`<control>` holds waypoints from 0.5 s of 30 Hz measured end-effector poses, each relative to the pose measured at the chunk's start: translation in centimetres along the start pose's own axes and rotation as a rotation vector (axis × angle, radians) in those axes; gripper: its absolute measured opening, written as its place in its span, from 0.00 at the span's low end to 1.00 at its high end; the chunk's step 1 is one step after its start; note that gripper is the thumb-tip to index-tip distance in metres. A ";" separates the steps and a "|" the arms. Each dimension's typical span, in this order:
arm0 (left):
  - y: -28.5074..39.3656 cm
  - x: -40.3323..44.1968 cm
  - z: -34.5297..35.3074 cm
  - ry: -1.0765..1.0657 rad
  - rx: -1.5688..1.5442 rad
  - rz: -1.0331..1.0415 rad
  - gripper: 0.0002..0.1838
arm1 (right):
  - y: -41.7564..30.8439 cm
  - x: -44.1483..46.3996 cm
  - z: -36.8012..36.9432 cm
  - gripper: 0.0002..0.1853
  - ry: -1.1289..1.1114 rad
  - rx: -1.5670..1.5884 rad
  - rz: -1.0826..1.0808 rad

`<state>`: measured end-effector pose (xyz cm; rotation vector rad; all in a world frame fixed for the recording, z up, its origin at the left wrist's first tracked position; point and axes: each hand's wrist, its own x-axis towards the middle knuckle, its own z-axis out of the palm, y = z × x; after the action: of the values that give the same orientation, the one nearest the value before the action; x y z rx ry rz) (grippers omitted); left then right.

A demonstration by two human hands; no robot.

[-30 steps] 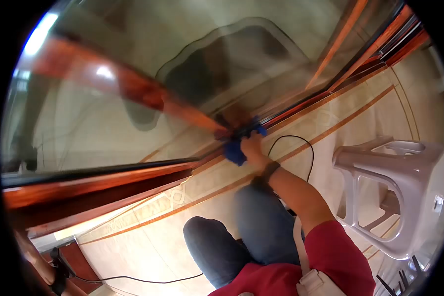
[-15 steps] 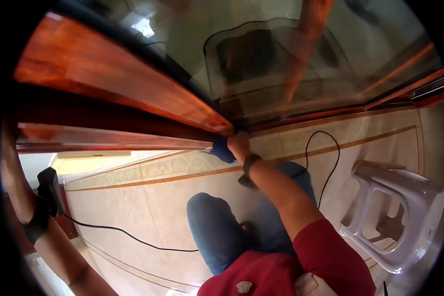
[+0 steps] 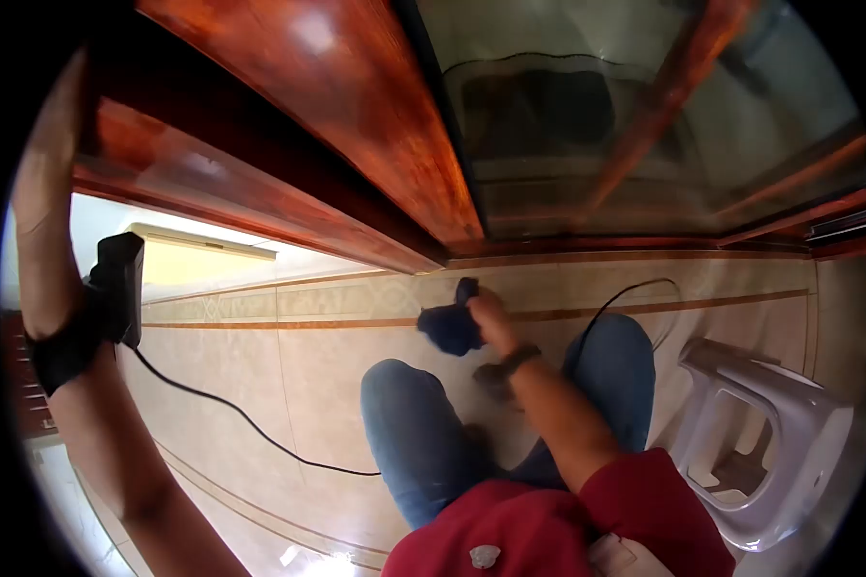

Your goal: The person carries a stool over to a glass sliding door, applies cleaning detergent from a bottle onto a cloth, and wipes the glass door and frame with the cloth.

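My right hand (image 3: 489, 315) is closed on a bunched dark blue cloth (image 3: 450, 329), held a little above the tiled floor and apart from the wood. Just beyond it is the lower corner of a glossy reddish-brown wooden frame (image 3: 385, 125) around a dark glass pane (image 3: 548, 192). My left hand (image 3: 50, 183) is raised at the far left beside the wooden frame's edge. Its fingers are dark and cut off by the view, so their grip cannot be made out. A black device (image 3: 120, 288) is strapped to my left forearm with a black band.
A pale plastic stool (image 3: 799, 423) stands on the right. A black cable (image 3: 245, 413) runs from the strapped device toward my legs, and another loop of cable (image 3: 625, 293) lies by my right knee. Beige floor tiles (image 3: 231, 375) carry brown border stripes.
My right hand has drawn the cloth away from the frame's lower corner, back toward me. My left arm has moved higher, and the view has shifted.
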<state>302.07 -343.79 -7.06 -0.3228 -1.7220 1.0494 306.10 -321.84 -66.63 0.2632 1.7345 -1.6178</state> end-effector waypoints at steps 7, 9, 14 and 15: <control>0.1 -0.9 -0.2 -0.006 -0.030 -0.031 0.35 | -3.7 2.0 -2.4 0.28 0.457 -0.599 -0.489; -0.2 -1.1 -0.2 -0.010 -0.025 -0.024 0.34 | -3.8 3.2 -2.5 0.28 0.392 -0.897 -0.592; -0.4 -1.5 -0.3 -0.042 -0.015 -0.013 0.32 | -4.2 3.2 -5.2 0.27 0.343 -1.263 -0.654; -0.2 -1.6 -0.3 -0.043 -0.016 -0.009 0.32 | -4.7 2.8 -5.4 0.26 0.344 -1.367 -0.691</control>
<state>303.05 -344.77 -7.91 -0.3046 -1.7697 1.0437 299.27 -318.58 -65.10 -0.8262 2.9560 -0.3992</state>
